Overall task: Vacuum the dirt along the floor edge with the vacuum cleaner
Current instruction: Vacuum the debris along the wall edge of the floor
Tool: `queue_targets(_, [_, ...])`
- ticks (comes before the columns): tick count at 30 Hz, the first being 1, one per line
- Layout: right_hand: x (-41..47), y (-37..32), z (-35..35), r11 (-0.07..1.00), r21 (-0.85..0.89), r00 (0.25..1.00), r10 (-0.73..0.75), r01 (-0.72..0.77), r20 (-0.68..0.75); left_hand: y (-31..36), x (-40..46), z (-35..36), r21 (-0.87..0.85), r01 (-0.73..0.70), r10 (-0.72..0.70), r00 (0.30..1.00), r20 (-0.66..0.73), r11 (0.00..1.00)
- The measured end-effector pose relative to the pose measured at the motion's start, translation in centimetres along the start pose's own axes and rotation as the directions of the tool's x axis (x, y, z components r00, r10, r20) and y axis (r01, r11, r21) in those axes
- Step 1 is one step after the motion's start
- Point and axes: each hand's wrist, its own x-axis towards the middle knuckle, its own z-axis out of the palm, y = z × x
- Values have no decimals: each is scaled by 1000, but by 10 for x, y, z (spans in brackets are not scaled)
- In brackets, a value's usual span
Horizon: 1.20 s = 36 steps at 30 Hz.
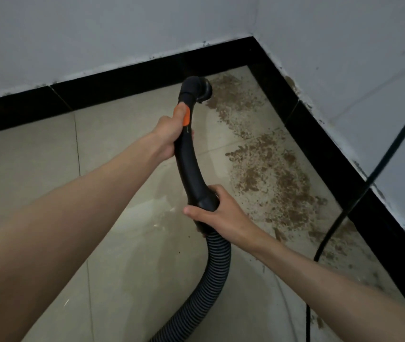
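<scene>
While both hands grip the black vacuum handle [188, 154], left hand [167, 138] high, right hand [217, 211] low, its nozzle [202, 88] meets brown dirt [268, 174].

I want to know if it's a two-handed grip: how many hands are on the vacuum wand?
2. The left hand grips the wand high up, by the orange button; the right hand grips its lower end, just above the hose.

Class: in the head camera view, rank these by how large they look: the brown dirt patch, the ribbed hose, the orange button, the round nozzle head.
1. dirt patch
2. ribbed hose
3. nozzle head
4. orange button

The nozzle head lies farthest from the camera, so it may look smaller than it is.
</scene>
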Motion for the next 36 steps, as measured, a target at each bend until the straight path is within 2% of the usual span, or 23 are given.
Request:
queue_targets(2, [13, -1, 4, 997, 76, 1000, 9, -8, -15, 13, 17, 1, 3, -22, 21, 1000, 20, 1000])
queue_targets(5, [29, -1, 6, 991, 136, 1000, 20, -19, -2, 26, 36, -3, -24, -40, 43, 990, 137, 999])
queue_targets(9, [34, 10, 19, 980, 195, 999, 35, -39, 21, 25, 52, -16, -143, 20, 10, 978, 209, 989])
queue_targets(12, [35, 11, 22, 985, 161, 998, 59, -63, 30, 11, 54, -28, -162, 85, -62, 988, 143, 983])
queue_targets(16, [35, 5, 22, 991, -71, 994, 109, -110, -23, -18, 41, -42, -89, 140, -138, 990, 29, 986])
queue_targets(18, [35, 0, 23, 989, -116, 996, 85, -88, -29, -34, 30, -46, -108, 167, -168, 986, 2, 980])
queue_targets(23, [29, -18, 22, 998, -18, 997, 68, -68, 34, -44, 13, -51, -332, 252, -263, 965, 11, 909])
queue_targets(28, [29, -32, 25, 989, 39, 989, 138, -140, 49, -38, 10, -54, -356, 229, -226, 973, 51, 906])
queue_targets(33, [55, -33, 38, 988, 65, 990, 140, -140, 10, -29, 25, -67, -318, 113, -108, 994, 36, 941])
queue_targets(36, [69, -29, 41, 990, 89, 994, 111, -109, -16, -35, 29, -68, -344, 105, -102, 994, 26, 933])
